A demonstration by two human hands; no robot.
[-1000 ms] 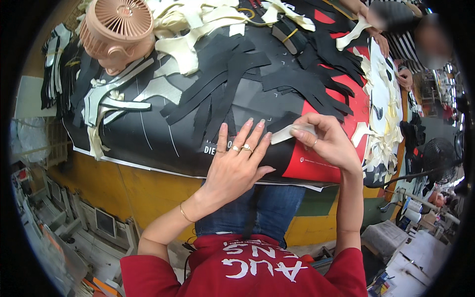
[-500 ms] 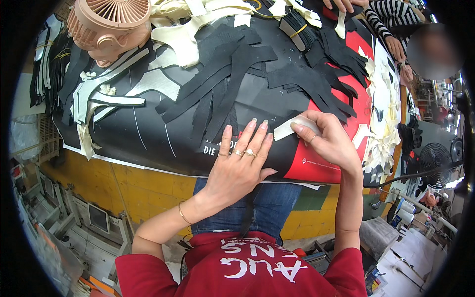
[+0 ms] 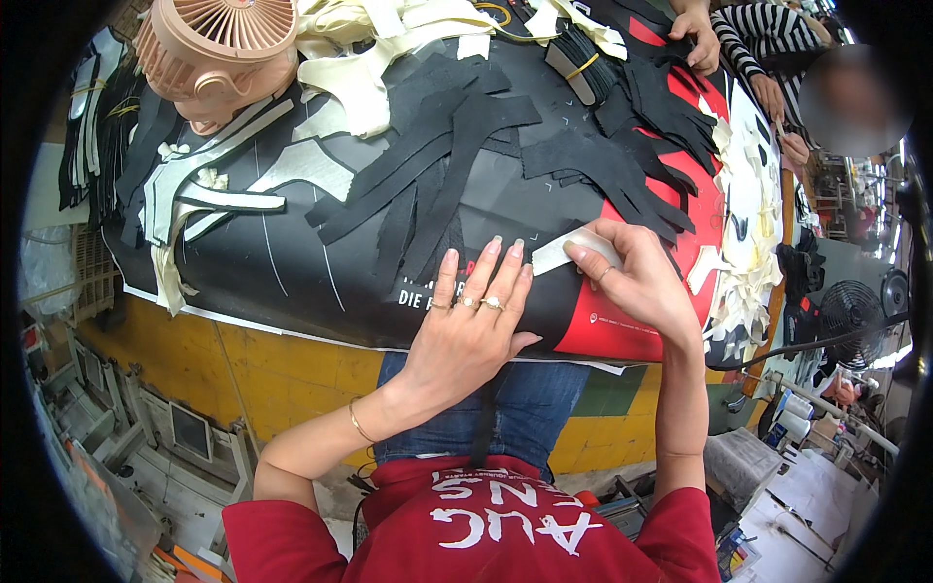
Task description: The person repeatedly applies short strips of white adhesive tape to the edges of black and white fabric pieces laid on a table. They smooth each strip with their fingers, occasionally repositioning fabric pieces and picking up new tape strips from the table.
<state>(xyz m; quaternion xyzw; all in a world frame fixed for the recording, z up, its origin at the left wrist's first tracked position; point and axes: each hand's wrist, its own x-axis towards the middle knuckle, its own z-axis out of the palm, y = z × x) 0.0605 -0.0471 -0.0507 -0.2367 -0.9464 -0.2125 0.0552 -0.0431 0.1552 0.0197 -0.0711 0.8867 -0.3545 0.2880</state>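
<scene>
My left hand point(image 3: 478, 311) lies flat on the black printed sheet point(image 3: 282, 291), fingers stretched forward, rings on them. To its right, my right hand point(image 3: 637, 277) pinches a short cream fabric strip point(image 3: 554, 256) between thumb and fingers. The strip's free end points left, close to the fingertips of my left hand. Just beyond my hands lie a loose pile of black fabric pieces point(image 3: 466, 146) and a second black pile point(image 3: 603, 175). What lies under my left palm is hidden.
A pink fan point(image 3: 216, 58) stands at the far left beside white pieces with black edging point(image 3: 311, 160). Cream scraps point(image 3: 753, 243) crowd the right side. A banded black bundle point(image 3: 580, 66) lies at the back. Another person's hand point(image 3: 695, 37) reaches in at the far right.
My right hand and the cream strip have shifted slightly left. My left hand stays in place. At the far right, another person's hand has moved nearer, over the black pieces.
</scene>
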